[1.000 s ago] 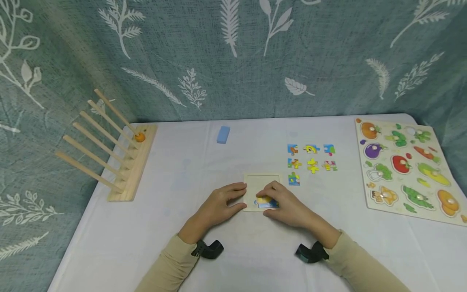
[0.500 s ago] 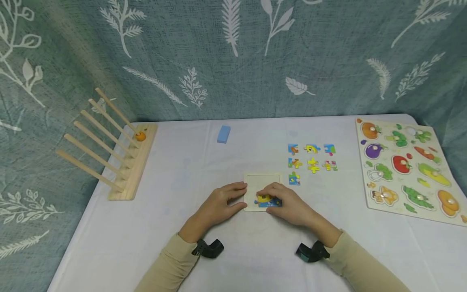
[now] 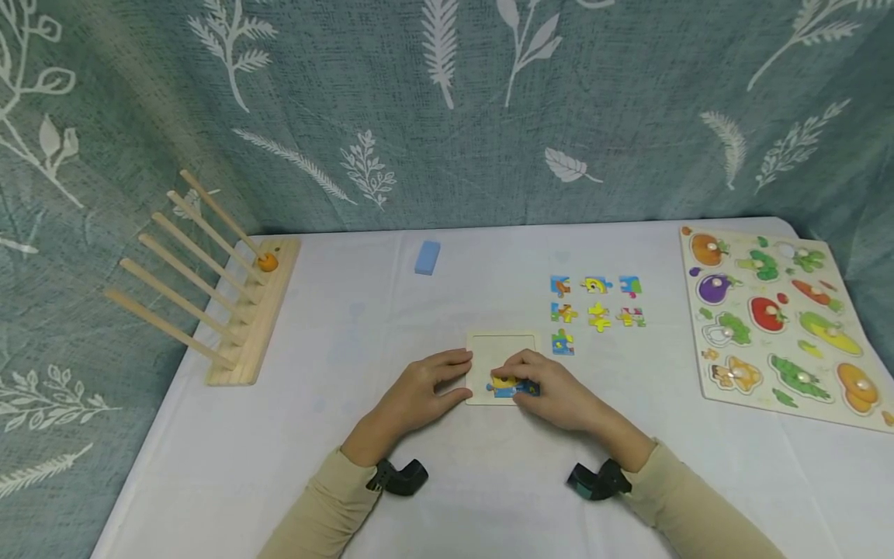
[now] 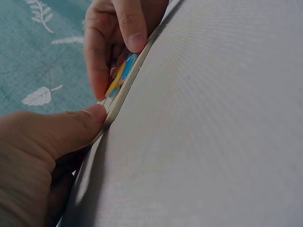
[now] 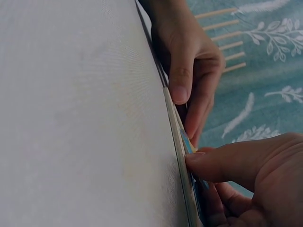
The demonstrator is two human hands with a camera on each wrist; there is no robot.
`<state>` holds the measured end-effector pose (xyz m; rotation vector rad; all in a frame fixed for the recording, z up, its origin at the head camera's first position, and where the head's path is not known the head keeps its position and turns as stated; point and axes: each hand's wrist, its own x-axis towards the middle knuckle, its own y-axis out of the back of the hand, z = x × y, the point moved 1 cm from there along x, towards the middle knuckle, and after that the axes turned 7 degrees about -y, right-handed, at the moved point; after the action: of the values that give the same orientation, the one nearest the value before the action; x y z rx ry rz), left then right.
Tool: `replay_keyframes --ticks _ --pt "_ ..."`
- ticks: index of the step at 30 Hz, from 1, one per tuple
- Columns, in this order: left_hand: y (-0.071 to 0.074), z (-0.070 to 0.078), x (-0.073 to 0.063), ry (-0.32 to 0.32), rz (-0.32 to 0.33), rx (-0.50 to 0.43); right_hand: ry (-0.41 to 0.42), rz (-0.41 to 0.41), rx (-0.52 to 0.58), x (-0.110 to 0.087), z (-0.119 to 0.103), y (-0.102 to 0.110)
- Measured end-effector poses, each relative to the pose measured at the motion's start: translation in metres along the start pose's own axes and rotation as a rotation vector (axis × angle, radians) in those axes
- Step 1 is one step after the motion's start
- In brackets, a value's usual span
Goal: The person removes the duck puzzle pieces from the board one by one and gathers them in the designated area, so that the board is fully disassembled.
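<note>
A pale wooden puzzle tray lies on the table between my hands. My left hand holds its left edge, with the thumb at the near corner and bent fingers farther up. In the tray's lower part are blue and yellow jigsaw pieces, partly covered by my right hand. That hand pinches a piece there between thumb and fingers; the piece's outline is mostly hidden. Several loose jigsaw pieces lie in rows beyond my right hand.
A wooden stand with slanting pegs and an orange bead is at the left. A blue block lies toward the back. At the right sits a vegetable knob-puzzle board. A patterned curtain hangs behind the table.
My right hand has shifted slightly right over the tray, and its thumb has moved right, uncovering more of the blue and yellow pieces. My left hand and the loose pieces stay where they were.
</note>
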<state>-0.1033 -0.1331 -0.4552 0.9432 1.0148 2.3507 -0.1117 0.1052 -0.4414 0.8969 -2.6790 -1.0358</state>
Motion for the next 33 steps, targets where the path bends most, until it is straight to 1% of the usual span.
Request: replay_keyframes --ticks 5,10,15,19,25,29,33 --pt "0.0 -0.001 0.0 -0.003 0.0 0.002 -0.01 -0.003 0.007 0.0 0.0 0.001" --pt "0.0 -0.001 0.0 0.004 -0.002 0.005 0.004 0.006 0.014 0.001 0.002 0.0" --pt "0.0 0.0 0.0 0.011 -0.009 0.002 0.009 0.036 0.028 -0.002 0.001 0.001" --pt "0.0 0.0 0.0 0.011 -0.012 0.001 0.007 0.067 0.034 -0.004 -0.002 0.005" --pt "0.0 0.0 0.0 0.002 -0.008 0.011 -0.005 0.138 0.027 -0.008 0.002 0.022" --pt "0.0 0.0 0.0 -0.001 -0.009 0.012 -0.031 0.185 0.008 -0.013 0.013 0.038" --pt "0.0 -0.001 -0.002 0.006 -0.011 0.008 -0.079 0.216 -0.027 -0.022 0.027 0.052"
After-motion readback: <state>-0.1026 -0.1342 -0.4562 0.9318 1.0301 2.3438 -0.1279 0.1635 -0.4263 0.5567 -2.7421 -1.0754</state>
